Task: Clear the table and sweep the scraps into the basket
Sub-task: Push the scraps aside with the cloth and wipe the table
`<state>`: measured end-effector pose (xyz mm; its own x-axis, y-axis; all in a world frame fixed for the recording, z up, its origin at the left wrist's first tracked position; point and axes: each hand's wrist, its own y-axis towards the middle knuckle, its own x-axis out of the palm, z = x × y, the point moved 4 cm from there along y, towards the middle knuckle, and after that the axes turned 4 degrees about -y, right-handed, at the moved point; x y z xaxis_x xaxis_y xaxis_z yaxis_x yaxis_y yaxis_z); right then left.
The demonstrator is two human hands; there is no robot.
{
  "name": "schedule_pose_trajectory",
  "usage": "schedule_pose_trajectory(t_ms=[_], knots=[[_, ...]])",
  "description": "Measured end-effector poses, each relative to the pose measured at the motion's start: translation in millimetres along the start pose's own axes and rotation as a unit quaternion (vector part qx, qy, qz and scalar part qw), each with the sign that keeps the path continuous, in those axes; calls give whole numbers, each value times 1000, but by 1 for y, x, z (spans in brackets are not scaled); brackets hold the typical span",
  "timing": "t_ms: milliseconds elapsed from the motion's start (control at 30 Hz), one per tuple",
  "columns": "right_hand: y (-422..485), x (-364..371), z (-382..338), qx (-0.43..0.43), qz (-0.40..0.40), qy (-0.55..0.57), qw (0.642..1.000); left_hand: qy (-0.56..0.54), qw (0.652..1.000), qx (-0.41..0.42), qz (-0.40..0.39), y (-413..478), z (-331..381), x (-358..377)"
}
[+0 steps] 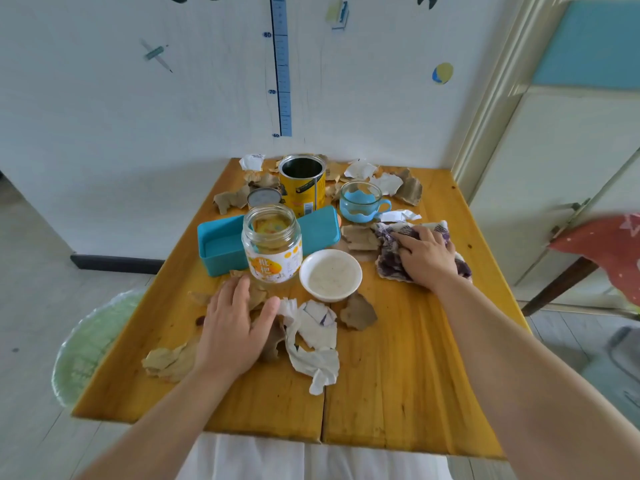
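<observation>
Scraps (311, 327) of brown and white paper lie over the table (398, 375), most of them at the near left and along the far edge. The left hand (232, 330) lies flat on the near scraps, palm down, fingers straight, grasping nothing. The right hand (426, 258) presses on a cloth (389, 263) at the right side, fingers spread over it and not closed around it. Between the hands stand a jar (272, 251) and a bowl (330, 275); behind them are a box (218, 247), a can (303, 185) and a cup (360, 202). The basket (86, 344) stands on the floor just beside the table's left edge.
</observation>
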<state>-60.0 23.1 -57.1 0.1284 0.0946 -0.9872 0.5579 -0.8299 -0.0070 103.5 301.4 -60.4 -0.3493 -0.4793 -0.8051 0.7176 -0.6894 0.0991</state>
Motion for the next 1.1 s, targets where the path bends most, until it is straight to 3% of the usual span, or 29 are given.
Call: schedule_pose_trajectory(t_ms=[433, 567, 633, 733, 800, 867, 1000, 1100], knots=[[-47, 10, -43, -71, 17, -20, 997, -18, 1000, 2, 11, -5, -1, -1], [-60, 8, -45, -89, 47, -5, 995, -86, 995, 19, 42, -9, -2, -7], [-60, -4, -31, -36, 107, 65, 991, -98, 989, 57, 91, -9, -5, -21], [-48, -27, 12, 148, 222, 143, 953, -11, 979, 105, 173, 10, -16, -48], [-34, -27, 32, 243, 162, 99, 951, 17, 982, 56, 182, 34, -29, -60], [-25, -12, 41, 277, 68, 40, 958, 27, 987, -14, 160, 53, -42, -60], [5, -1, 44, 255, 33, 7, 966, 2, 991, -69, 118, 79, -55, -44], [32, -4, 37, 186, -12, -3, 982, -13, 989, -85, 117, 90, -57, -34]])
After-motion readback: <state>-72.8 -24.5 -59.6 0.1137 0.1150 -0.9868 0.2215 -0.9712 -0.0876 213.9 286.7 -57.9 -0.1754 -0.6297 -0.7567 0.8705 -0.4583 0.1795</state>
